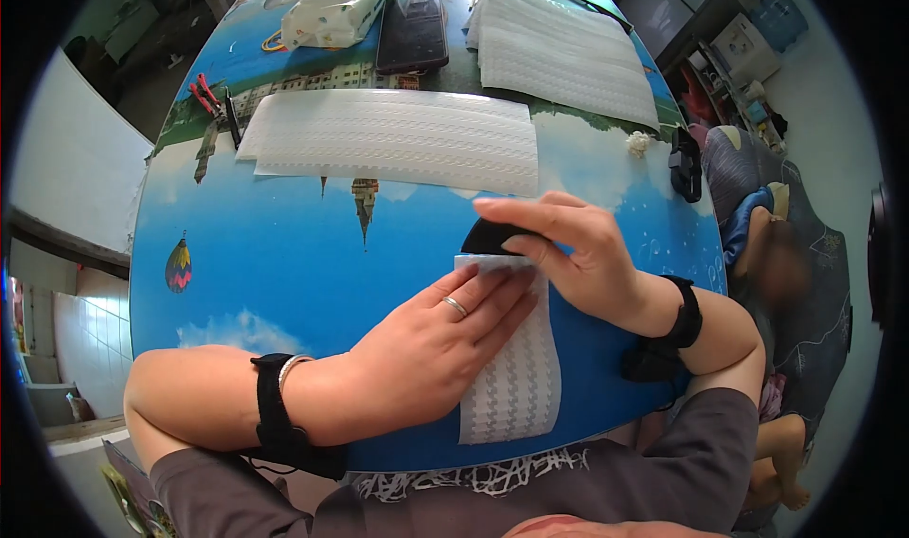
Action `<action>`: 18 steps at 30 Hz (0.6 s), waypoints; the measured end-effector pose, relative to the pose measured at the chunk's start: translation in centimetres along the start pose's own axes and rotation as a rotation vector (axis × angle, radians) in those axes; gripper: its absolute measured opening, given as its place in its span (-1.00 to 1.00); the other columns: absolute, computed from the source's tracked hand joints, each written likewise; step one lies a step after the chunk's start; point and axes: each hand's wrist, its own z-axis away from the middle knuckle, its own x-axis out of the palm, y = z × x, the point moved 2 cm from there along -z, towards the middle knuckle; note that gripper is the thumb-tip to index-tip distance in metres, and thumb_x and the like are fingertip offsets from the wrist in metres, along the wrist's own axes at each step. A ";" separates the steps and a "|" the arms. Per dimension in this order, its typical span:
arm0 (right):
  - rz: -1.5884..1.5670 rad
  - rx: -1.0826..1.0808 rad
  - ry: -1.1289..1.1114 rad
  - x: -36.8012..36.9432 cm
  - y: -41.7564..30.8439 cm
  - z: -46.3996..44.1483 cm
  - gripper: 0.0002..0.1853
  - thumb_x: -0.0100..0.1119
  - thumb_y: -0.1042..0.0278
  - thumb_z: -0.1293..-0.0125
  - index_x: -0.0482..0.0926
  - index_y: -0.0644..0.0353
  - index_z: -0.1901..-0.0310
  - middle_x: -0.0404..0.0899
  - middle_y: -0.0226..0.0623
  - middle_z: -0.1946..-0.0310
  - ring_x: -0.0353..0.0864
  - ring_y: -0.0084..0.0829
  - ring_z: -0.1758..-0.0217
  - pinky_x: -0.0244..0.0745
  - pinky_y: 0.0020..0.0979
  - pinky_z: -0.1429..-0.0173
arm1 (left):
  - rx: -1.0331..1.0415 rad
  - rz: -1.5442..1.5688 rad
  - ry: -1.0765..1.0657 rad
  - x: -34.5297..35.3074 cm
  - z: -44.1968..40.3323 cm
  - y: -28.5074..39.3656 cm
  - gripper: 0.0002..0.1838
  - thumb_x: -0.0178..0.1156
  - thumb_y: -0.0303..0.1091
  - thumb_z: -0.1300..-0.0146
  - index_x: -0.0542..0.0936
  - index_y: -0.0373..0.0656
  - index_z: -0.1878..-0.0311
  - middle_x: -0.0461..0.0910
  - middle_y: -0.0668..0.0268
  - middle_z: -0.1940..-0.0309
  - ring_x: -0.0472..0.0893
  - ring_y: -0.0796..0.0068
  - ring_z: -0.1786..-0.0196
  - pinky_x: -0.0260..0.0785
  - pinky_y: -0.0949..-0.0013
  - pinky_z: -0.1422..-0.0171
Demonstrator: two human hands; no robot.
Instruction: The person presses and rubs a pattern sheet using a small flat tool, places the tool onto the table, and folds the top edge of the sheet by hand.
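A white embossed strip (pixel 511 386) lies lengthwise near the table's front edge. My left hand (pixel 445 339), with a ring on one finger, rests flat on its upper part, fingers stretched out. Just beyond the strip's far end, my right hand (pixel 568 244) pinches a flat black piece (pixel 492 236) between thumb and fingers. The black piece is at the strip's top edge; whether they touch is hard to tell. Farther back lie white embossed sheets (pixel 398 138), and a larger stack of similar sheets (pixel 568 55) sits at the back right.
On the blue printed table (pixel 284 244) are a wipes packet (pixel 336 9), a phone (pixel 412 33), red-handled pliers (pixel 204 95), a black pen-like tool (pixel 232 118), a small white clump (pixel 638 143) and a black object (pixel 685 165). Another person (pixel 776 254) is at the right, beside the table.
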 end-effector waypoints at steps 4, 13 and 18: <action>0.097 -0.101 -0.056 -0.4 -0.2 -0.1 -0.44 0.39 0.67 -0.31 0.77 -0.03 -0.32 0.84 -0.36 0.15 0.69 -0.38 0.25 0.62 -0.34 0.05 | -0.002 0.004 0.004 0.0 0.1 -0.1 -0.30 0.06 -0.41 -0.37 0.39 -0.42 -0.60 0.36 -0.06 -0.57 0.31 0.02 -0.67 0.09 -0.11 -0.80; -0.216 0.164 0.189 -2.3 0.4 -0.6 -0.57 0.41 0.58 -0.43 0.69 0.17 -0.32 0.80 -0.20 -0.14 0.77 -0.43 -0.08 0.67 -0.33 -0.17 | -0.059 -0.044 -0.015 -0.9 0.3 -0.5 -0.27 0.16 -0.43 -0.32 0.41 -0.39 -0.58 0.31 -0.10 -0.60 0.32 -0.02 -0.66 0.13 -0.08 -0.76; -0.190 0.376 -0.220 -7.2 -0.2 -1.7 -0.71 0.50 0.47 -0.39 0.73 0.25 -0.11 0.83 -0.27 0.08 0.77 -0.49 0.08 0.64 -0.44 -0.08 | -0.122 -0.045 -0.041 -1.2 0.0 -0.5 -0.26 0.22 -0.41 -0.31 0.42 -0.26 -0.60 0.23 -0.15 -0.65 0.30 -0.10 -0.65 0.07 -0.15 -0.77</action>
